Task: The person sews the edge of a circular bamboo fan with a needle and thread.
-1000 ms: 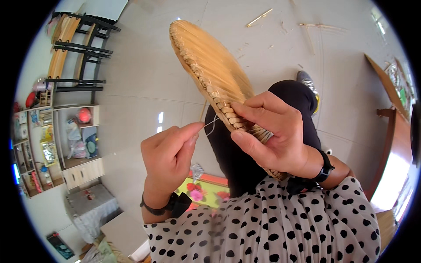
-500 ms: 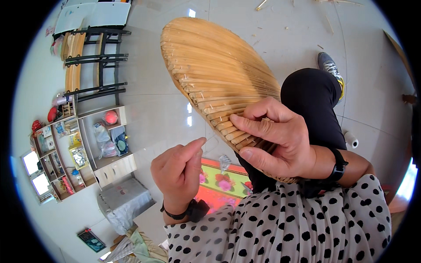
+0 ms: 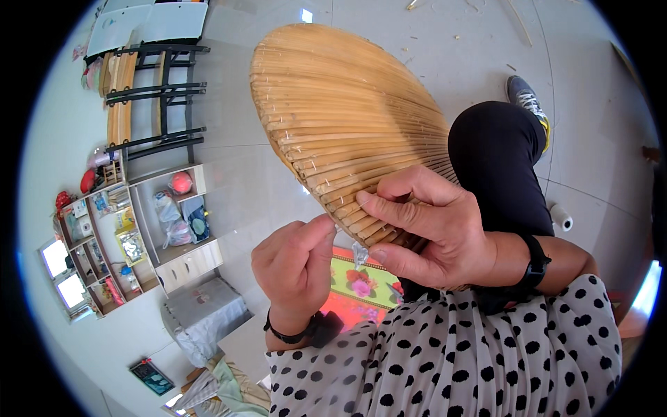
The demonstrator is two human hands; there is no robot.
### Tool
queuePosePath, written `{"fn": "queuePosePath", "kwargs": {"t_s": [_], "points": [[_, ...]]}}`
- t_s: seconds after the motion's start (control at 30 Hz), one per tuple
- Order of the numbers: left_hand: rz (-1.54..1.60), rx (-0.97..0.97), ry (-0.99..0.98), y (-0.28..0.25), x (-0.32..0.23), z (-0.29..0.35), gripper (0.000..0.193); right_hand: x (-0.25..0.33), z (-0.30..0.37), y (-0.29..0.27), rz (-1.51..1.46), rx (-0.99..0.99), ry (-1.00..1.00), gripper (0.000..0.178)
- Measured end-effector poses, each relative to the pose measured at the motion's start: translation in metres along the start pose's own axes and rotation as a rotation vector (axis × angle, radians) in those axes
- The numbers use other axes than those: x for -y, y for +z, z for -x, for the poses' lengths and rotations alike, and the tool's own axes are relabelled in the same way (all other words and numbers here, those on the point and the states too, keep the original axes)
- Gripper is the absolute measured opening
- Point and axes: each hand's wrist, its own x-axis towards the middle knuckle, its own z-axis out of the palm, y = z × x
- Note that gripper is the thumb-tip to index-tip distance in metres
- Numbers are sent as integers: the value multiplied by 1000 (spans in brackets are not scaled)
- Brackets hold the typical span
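Note:
A rounded, fan-like piece of tan straw stalks [image 3: 340, 104] tilts in front of me, its ribs running close together toward the right. Small white stitches dot its rim. My right hand [image 3: 445, 229] grips its lower edge, thumb and forefinger on the stalks. Close by the left rim, my left hand [image 3: 295, 267] is closed in a pinch, fingertips at or almost at the edge. Whatever lies between those fingers is too fine to make out. Black bands circle both wrists.
A white roll [image 3: 561, 217] lies on the tiled floor beside my black-trousered leg [image 3: 497, 160]. Straw scraps [image 3: 511, 67] are scattered farther off. Below my hands is a flowered mat [image 3: 361, 281]. Shelves [image 3: 132, 243] and black-legged folding furniture [image 3: 160, 90] line the left.
My left hand has moved up and right to the rim of the straw piece. The right hand keeps its grip and has shifted slightly down.

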Motion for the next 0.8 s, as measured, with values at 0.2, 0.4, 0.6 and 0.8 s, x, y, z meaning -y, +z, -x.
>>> {"fn": "queuePosePath", "kwargs": {"t_s": [0.2, 0.4, 0.6, 0.8], "points": [[-13, 51, -99, -4, -4, 3, 12, 4, -2, 0, 10, -15, 15, 45], [129, 46, -300, -6, -7, 11, 15, 6, -3, -1, 61, -5, 35, 46], [121, 14, -320, -6, -14, 9, 13, 7, -2, 1, 92, -14, 27, 48], [112, 21, -218, 0, -5, 0, 11, 8, -1, -1, 99, 2, 40, 46]]}}
